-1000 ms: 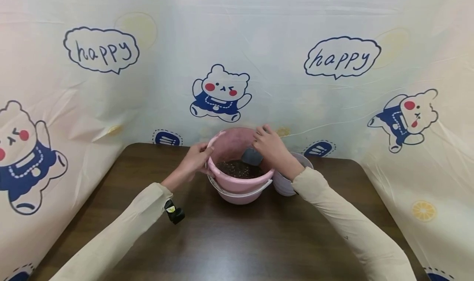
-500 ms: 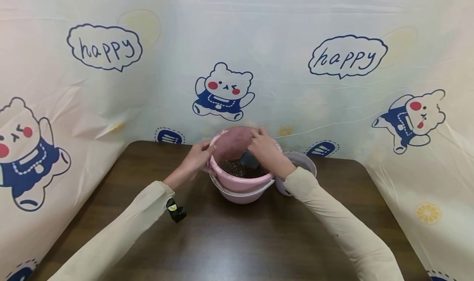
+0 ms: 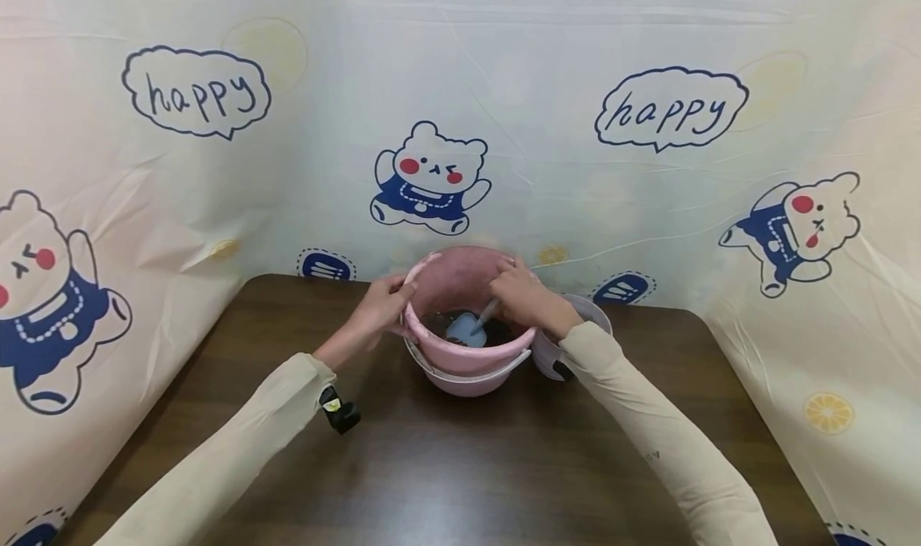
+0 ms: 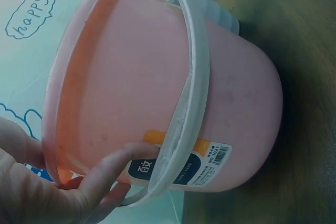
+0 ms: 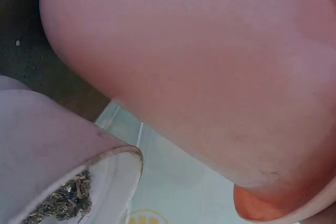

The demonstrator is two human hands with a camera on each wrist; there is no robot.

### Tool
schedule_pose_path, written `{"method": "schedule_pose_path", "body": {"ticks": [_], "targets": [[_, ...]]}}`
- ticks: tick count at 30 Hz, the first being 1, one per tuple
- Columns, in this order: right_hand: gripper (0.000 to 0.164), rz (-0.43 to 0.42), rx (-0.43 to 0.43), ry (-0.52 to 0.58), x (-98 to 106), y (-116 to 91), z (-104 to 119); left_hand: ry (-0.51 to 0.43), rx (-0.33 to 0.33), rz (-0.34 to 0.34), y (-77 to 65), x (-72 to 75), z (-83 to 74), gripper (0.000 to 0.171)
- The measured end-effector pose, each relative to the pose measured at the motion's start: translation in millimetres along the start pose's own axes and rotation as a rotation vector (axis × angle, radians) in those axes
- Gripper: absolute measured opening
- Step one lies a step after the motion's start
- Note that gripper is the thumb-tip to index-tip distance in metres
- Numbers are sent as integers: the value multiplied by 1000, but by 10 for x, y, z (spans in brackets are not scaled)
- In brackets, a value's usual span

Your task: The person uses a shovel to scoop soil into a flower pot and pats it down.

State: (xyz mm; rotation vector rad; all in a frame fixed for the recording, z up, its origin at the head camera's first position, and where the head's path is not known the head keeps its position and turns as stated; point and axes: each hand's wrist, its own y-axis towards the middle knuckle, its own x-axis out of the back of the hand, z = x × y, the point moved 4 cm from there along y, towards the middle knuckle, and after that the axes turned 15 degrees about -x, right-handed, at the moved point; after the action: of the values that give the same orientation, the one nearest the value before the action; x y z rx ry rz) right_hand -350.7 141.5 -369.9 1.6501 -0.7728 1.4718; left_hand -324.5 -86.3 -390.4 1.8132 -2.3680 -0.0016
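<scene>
Gripping the pink bucket (image 3: 471, 360) near the far edge of the table (image 3: 432, 466) is the left hand (image 3: 377, 310). The right hand (image 3: 531, 296) holds a blue scoop (image 3: 466, 332) inside.

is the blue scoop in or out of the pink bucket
In: the head view shows the blue scoop within the pink bucket, against the dark soil.

Curtained booth, looks like recording setup; building type can't tell. Printed cloth (image 3: 547, 74), cartoon bears (image 3: 432, 180) and "happy" bubbles (image 3: 669, 110), hangs behind left hand (image 3: 381, 310) gripping pink bucket (image 3: 468, 362), also both sides of grip. Dark wood-look table (image 3: 424, 474) under grip. Black wrist device (image 3: 343, 415) on sleeve (image 3: 266, 414), nearer viewer than grip.
</scene>
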Motion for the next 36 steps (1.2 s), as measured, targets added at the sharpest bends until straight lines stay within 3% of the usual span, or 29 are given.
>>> {"method": "schedule_pose_path", "body": {"ticks": [6, 14, 22, 32, 36], "targets": [[9, 49, -32, 86, -16, 7, -25, 13, 5, -1, -22, 0, 0, 49], [12, 152, -6, 256, -2, 43, -47, -10, -12, -9, -26, -1, 12, 47], [14, 178, 2, 212, -3, 30, -13, 2, -8, 0, -27, -10, -1, 48], [17, 197, -62, 117, -27, -19, 56, -5, -21, -9, -17, -17, -5, 48], [15, 192, -29, 117, -33, -27, 58, 3, -11, -7, -30, -22, -4, 49]]}}
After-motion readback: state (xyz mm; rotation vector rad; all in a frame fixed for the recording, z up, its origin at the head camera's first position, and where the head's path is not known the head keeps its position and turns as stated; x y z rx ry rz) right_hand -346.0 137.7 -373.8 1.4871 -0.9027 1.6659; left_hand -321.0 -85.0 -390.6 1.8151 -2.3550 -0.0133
